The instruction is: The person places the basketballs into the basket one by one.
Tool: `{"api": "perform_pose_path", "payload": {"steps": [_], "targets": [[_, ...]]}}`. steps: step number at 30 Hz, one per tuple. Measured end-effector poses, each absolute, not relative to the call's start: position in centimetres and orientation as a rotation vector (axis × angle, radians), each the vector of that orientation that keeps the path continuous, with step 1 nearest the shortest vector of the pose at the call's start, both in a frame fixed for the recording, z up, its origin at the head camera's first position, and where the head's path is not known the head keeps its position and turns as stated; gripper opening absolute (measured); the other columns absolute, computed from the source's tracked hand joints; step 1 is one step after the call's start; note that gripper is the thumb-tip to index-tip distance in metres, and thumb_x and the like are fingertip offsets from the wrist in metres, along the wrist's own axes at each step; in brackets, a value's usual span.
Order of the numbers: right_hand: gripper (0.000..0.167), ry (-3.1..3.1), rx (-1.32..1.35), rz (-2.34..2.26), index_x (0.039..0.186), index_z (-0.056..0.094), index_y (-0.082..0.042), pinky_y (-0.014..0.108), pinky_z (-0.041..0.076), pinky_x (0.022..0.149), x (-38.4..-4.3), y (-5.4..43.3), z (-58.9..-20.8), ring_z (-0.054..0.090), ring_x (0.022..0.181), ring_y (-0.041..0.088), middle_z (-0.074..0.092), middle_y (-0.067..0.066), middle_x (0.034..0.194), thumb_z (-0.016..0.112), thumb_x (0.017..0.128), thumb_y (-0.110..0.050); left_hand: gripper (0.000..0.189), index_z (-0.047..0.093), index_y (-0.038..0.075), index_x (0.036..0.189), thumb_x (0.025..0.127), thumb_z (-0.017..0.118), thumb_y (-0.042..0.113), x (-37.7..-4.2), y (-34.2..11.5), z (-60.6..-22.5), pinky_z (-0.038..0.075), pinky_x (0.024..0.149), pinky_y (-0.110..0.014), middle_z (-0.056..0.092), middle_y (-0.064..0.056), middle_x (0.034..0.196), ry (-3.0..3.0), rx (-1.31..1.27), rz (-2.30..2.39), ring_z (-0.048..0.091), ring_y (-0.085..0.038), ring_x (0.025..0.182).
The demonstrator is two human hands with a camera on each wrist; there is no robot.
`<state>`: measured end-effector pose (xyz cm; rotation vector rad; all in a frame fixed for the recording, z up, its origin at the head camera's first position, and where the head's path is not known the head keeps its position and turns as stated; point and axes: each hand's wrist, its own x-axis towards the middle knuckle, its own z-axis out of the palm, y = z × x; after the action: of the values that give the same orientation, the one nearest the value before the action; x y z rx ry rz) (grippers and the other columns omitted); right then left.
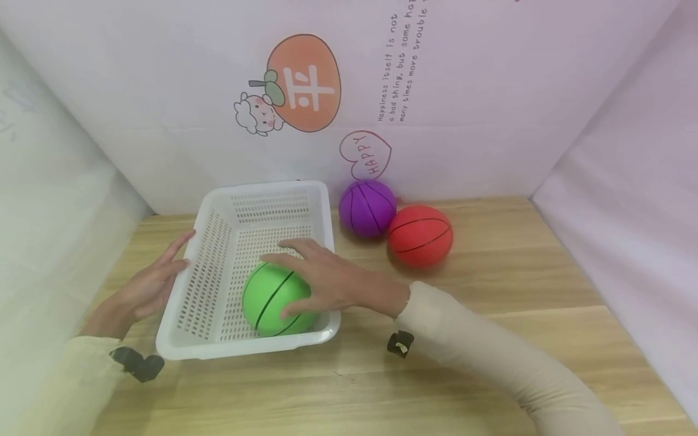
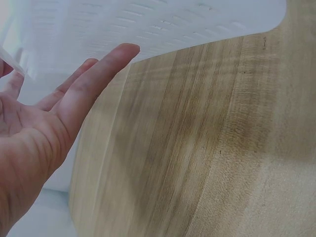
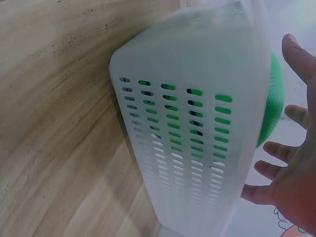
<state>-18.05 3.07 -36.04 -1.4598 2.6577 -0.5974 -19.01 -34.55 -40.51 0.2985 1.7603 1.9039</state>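
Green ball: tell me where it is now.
In the head view, the green ball sits inside the basket, in its near right corner, partly hidden by the right hand.

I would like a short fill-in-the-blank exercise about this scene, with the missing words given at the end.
1. The colour of the basket ball lying inside the white basket is ____.
2. Beside the purple ball, outside the basket, sits a ball whose colour is ____.
3. The hand with spread fingers over the ball in the basket is the person's ____ one.
4. The word inside the heart printed above the purple ball is ____.

Missing words: green; red; right; HAPPY.
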Motion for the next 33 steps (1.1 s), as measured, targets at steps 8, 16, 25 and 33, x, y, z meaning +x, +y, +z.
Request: {"api": "perform_pose_path", "payload": {"steps": [8,16,25,33], "targets": [[0.087,2.654,-1.411,-0.673,0.156,0.035,-0.028,0.046,0.037,0.109,-18.3,4.3,-35.6,0.028,0.142,0.024,0.029,0.01,0.156,0.074,0.084,-0.058,0.065,-0.007,0.041,0.159,0.112,0.03,0.017,-19.0,-34.6,-40.5,0.052,0.089,-0.05,0.04,0.002,0.141,1.754,0.31,1.905,0.059,-0.018,0.117],[0.085,2.683,-1.405,-0.663,0.155,0.036,-0.028,0.045,0.038,0.109,-18.2,5.0,-35.3,0.031,0.141,0.025,0.031,0.01,0.155,0.074,0.085,-0.057,0.065,-0.008,0.038,0.16,0.111,0.028,0.014,-18.8,-34.5,-40.6,0.053,0.088,-0.047,0.051,0.007,0.136,1.702,0.339,1.951,0.06,-0.018,0.117],[0.086,2.698,-1.356,-0.729,0.155,0.037,-0.025,0.05,0.036,0.109,-18.3,5.6,-34.7,0.032,0.14,0.029,0.03,0.011,0.156,0.076,0.084,-0.054,0.065,-0.008,0.039,0.16,0.112,0.029,0.016,-18.8,-34.5,-40.7,0.054,0.088,-0.047,0.054,0.008,0.134,1.705,0.331,1.953,0.061,-0.018,0.116],[0.086,2.701,-1.293,-0.837,0.155,0.037,-0.024,0.051,0.04,0.106,-18.4,6.8,-34.0,0.031,0.14,0.025,0.03,0.008,0.156,0.077,0.084,-0.051,0.065,-0.008,0.04,0.159,0.112,0.029,0.016,-18.9,-34.6,-40.7,0.054,0.088,-0.047,0.053,0.01,0.135,1.715,0.342,1.947,0.061,-0.018,0.116]]}}
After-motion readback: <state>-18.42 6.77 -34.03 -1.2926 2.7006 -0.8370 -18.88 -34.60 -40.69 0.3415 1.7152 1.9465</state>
